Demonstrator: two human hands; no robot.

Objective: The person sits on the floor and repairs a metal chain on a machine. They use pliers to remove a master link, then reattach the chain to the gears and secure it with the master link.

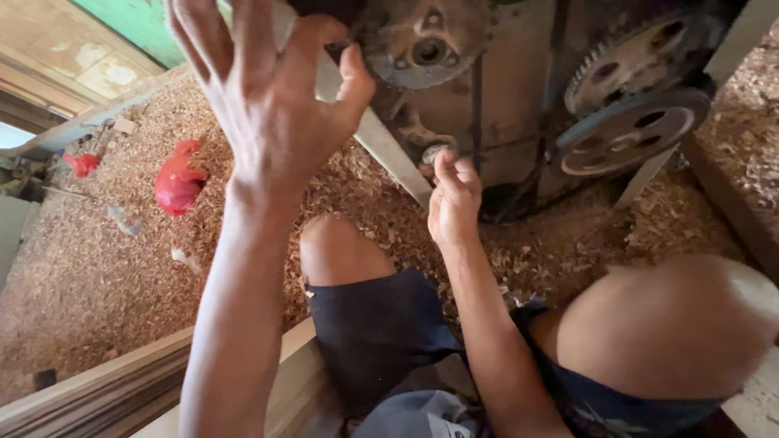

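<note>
My left hand (272, 105) is raised with its fingers spread, its back toward me, in front of a pale slanted metal bar (389, 158) of a rusty machine. Its thumb reaches up beside a round rusty toothed hub (426, 45); nothing is held in it. Lower down, my right hand (453, 203) has its fingers curled and pinched on a small round metal shaft end (432, 152) sticking out of the machine's body. My bare knees (337, 247) and dark shorts (381, 328) fill the foreground.
A toothed gear (629, 61) and a grey pulley wheel (633, 130) sit at the upper right, with a thin dark belt (477, 105) hanging down. Wood shavings (97, 268) cover the floor. Two red plastic bags (177, 182) lie at left; wooden planks (105, 393) lie at the bottom left.
</note>
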